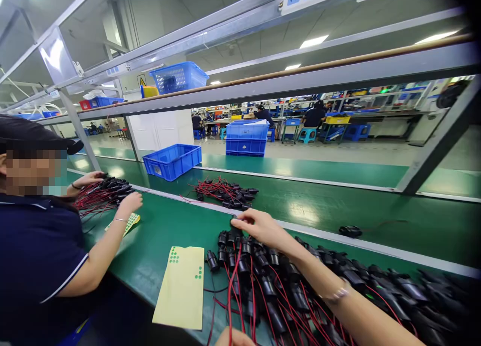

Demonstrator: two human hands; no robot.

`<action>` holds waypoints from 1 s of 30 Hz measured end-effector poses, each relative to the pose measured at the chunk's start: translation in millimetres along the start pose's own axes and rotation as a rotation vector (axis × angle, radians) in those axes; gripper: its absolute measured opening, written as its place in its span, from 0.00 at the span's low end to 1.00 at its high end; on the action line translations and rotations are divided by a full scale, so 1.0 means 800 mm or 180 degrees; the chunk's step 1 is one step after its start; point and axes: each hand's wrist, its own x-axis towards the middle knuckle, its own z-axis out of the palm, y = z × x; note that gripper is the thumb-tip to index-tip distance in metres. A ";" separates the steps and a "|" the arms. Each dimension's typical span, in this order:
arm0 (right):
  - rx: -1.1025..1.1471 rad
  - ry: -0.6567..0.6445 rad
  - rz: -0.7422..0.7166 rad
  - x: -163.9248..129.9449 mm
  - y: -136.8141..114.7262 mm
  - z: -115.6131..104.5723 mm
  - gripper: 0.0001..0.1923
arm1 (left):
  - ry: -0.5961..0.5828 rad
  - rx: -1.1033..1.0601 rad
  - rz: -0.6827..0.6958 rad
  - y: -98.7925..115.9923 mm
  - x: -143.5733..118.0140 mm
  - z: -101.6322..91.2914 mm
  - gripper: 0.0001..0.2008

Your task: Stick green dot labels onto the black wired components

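Head view: the right hand (259,225) pinches one black plug (236,224) at the far edge of the plug pile (285,286), near the belt edge. The left hand (233,338) is mostly hidden; its grip I cannot tell. A sticker sheet (182,286) lies beside the pile, within reach.

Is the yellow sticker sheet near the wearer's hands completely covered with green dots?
No. The yellow sticker sheet carries green dots only in small clusters near its top left corner and right edge; the rest is bare.
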 end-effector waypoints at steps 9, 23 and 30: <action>-0.0581 -0.0141 0.0044 0.056 -0.003 0.075 0.17 | 0.0733 0.0924 0.0188 0.068 0.026 -0.111 0.15; -0.1899 -0.0760 -0.0027 0.049 0.028 0.109 0.14 | 0.1479 0.2928 -0.0664 -0.093 0.018 -0.135 0.40; -0.1552 -0.0495 -0.0897 -0.052 0.018 0.056 0.09 | 0.1587 0.1958 -0.0518 -0.045 -0.007 -0.127 0.18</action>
